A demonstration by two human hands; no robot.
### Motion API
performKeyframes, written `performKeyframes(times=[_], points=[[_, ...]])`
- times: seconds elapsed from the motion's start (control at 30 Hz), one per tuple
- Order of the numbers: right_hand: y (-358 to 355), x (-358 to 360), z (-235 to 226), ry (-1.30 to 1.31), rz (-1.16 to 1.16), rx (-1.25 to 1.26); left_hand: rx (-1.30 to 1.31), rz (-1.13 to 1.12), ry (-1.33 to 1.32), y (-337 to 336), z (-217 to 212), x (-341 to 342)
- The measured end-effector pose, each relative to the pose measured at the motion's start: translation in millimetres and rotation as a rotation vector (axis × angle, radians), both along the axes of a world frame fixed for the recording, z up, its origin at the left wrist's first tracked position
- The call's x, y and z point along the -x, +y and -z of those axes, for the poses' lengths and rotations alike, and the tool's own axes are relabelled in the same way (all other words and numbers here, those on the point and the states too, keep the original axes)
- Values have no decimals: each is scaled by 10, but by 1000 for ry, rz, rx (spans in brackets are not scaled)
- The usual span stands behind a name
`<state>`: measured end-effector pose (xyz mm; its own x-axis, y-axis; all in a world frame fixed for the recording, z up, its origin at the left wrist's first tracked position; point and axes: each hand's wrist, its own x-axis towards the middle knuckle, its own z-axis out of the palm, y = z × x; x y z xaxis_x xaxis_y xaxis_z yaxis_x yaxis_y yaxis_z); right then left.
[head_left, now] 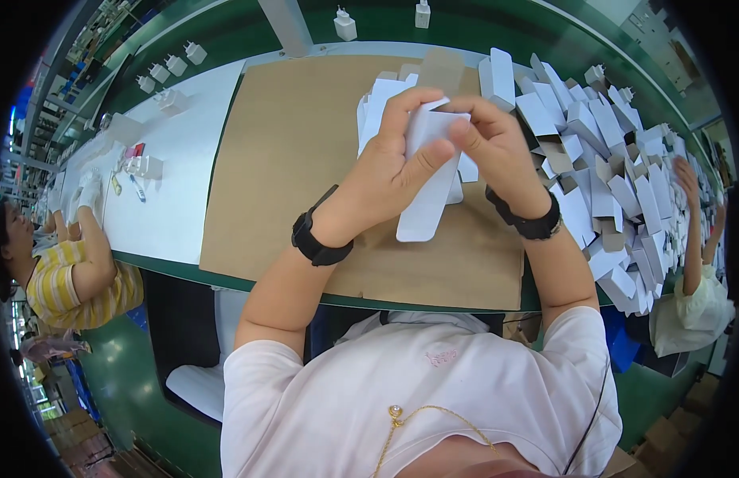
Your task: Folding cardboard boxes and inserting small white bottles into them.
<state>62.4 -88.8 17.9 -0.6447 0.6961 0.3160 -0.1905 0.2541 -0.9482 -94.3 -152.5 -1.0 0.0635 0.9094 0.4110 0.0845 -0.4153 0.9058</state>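
Between my two hands is a small white cardboard box (pixel 423 209), held above the brown work sheet (pixel 282 159) with its long flap pointing down toward me. My left hand (pixel 393 163) grips its left side, thumb across the front. At the top end, the fingers of my right hand (pixel 497 147) close on the box's edge and flap. Beyond my hands lies a stack of flat white cartons (pixel 372 107), partly hidden by the left hand. Whether anything is inside the held box cannot be seen.
A large heap of white boxes (pixel 600 175) covers the right side. White chargers (pixel 345 25) stand along the green back ledge. On the white surface at left lie a pen (pixel 137 188) and small items. One person (pixel 74 271) works at left, another (pixel 696 295) at right.
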Motion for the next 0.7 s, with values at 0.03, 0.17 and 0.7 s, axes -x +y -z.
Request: performKeyframes(times=[0.03,0.17,0.7], points=[[31,-17,40,0,1,-1,27,20,23,-6,-18,-1],[59,-52,41,-99,-15,-82,109,26,-82,0,-15,-22],[91,-191,-263,-178,104,-60,-49,109,151,-18,8,15]])
